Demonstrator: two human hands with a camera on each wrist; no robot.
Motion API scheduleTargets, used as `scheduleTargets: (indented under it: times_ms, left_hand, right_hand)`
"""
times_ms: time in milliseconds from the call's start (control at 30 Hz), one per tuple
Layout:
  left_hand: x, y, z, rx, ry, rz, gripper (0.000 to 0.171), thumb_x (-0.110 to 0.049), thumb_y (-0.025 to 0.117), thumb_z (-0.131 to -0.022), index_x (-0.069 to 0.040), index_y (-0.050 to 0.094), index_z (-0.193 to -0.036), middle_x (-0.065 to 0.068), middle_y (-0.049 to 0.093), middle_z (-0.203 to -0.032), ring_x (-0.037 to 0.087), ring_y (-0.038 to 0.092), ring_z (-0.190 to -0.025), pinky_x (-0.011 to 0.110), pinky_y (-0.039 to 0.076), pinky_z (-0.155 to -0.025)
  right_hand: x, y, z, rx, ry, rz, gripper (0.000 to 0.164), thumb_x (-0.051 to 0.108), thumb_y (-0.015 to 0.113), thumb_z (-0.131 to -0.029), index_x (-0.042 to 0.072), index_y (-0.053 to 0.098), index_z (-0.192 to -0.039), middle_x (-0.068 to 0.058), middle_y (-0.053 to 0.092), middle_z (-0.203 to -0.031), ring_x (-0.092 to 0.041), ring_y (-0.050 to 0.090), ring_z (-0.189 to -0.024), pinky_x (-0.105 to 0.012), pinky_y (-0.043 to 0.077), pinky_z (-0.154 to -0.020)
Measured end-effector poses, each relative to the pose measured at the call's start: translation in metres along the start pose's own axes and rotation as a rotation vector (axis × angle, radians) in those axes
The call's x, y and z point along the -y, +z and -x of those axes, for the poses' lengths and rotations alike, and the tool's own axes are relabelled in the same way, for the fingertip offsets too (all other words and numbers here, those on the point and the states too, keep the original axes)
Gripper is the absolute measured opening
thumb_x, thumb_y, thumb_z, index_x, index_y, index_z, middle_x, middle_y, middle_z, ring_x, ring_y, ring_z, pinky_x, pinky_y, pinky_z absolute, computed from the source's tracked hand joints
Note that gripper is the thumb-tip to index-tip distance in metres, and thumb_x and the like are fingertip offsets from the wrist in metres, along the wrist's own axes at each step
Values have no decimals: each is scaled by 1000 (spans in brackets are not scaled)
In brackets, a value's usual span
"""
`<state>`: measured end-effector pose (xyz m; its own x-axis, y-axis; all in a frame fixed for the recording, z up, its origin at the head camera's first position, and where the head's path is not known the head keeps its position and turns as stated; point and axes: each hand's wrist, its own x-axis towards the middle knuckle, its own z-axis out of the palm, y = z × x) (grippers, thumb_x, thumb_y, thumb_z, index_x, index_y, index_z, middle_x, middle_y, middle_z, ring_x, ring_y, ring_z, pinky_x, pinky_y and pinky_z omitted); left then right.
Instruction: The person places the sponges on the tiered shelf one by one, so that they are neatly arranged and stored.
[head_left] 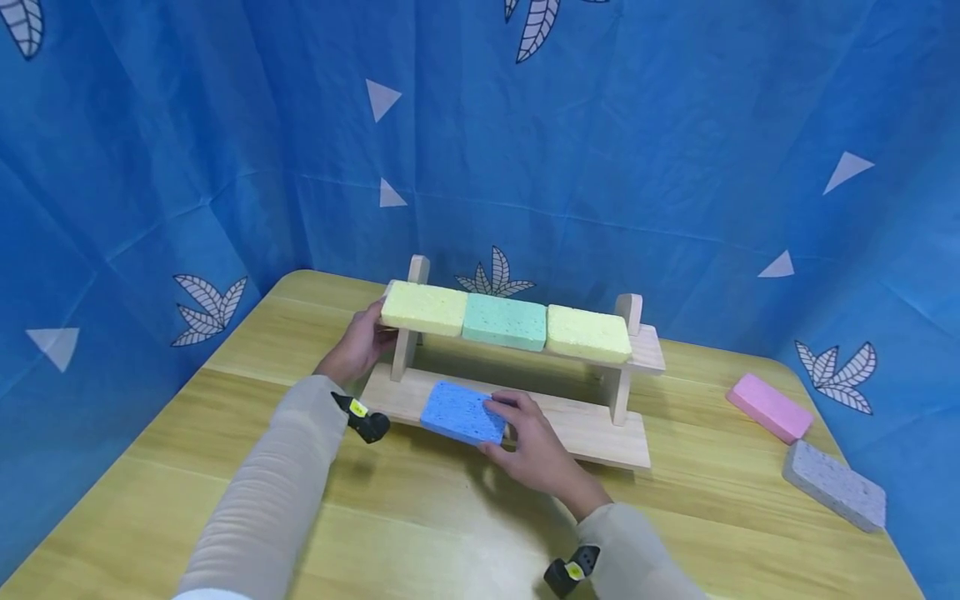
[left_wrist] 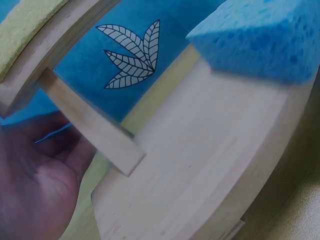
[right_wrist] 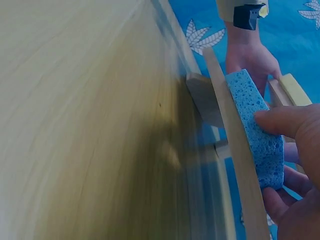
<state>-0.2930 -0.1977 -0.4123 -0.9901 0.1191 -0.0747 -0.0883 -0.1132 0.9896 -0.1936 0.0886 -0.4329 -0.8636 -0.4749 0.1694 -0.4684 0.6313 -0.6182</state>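
A two-tier wooden rack (head_left: pixel 633 433) stands on the table, the left end of its upper board held by my left hand (head_left: pixel 357 348). The fingers of that hand (left_wrist: pixel 35 175) reach behind the side upright in the left wrist view. On the lower board lies a blue sponge (head_left: pixel 459 412), toward the left and slightly over the front edge. My right hand (head_left: pixel 534 446) grips its right end, thumb on the near side and fingers on the far side. Along the upper board sit a yellow sponge (head_left: pixel 424 308), a green sponge (head_left: pixel 504 322) and another yellow sponge (head_left: pixel 588 333).
A pink sponge (head_left: pixel 770 407) and a grey sponge (head_left: pixel 835 485) lie at the table's right edge. Blue patterned cloth (head_left: pixel 525 167) hangs close behind the rack and at both sides. The wooden table (head_left: pixel 420 525) extends in front.
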Motion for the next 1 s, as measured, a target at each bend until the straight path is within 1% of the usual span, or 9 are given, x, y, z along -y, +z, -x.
scheduleTargets:
  times_ms: [267,500,700,867,1000]
  left_hand:
    - [1,0,1,-8,-7,6,58,-41,21,-103,-4,31,-146,21,34,-143,34,35,-133,44,28,-112]
    - [1,-1,0,-2,-13,8,59,-44,23,-103,-4,32,-145,22,36,-141,34,37,-132,44,30,-111]
    - [0,-2,0,-18,-24,12,58,-42,23,-103,-3,32,-145,22,36,-141,35,37,-131,44,29,-111]
    - [-1,0,0,-9,-24,27,58,-41,23,-103,-2,32,-145,22,35,-141,36,36,-131,44,27,-112]
    - [-1,0,1,-2,-15,36,60,-43,24,-103,0,32,-145,21,39,-136,36,36,-130,45,27,-112]
  right_hand:
    - [10,12,-13,24,-33,-25,56,25,72,-83,6,54,-132,-9,42,-139,-27,39,-129,-43,38,-105]
    - [13,18,-23,43,-57,-30,56,26,72,-84,7,53,-133,-7,41,-140,-26,39,-129,-43,37,-105]
    - [19,23,-31,59,-75,-46,55,25,71,-84,7,53,-133,-7,42,-139,-26,40,-129,-43,37,-105]
    - [24,29,-38,73,-74,-42,55,25,71,-84,7,54,-133,-7,42,-139,-24,40,-129,-40,36,-106]
    - [27,33,-41,77,-71,-47,55,25,71,-83,8,54,-133,-6,42,-139,-23,40,-129,-40,36,-107]
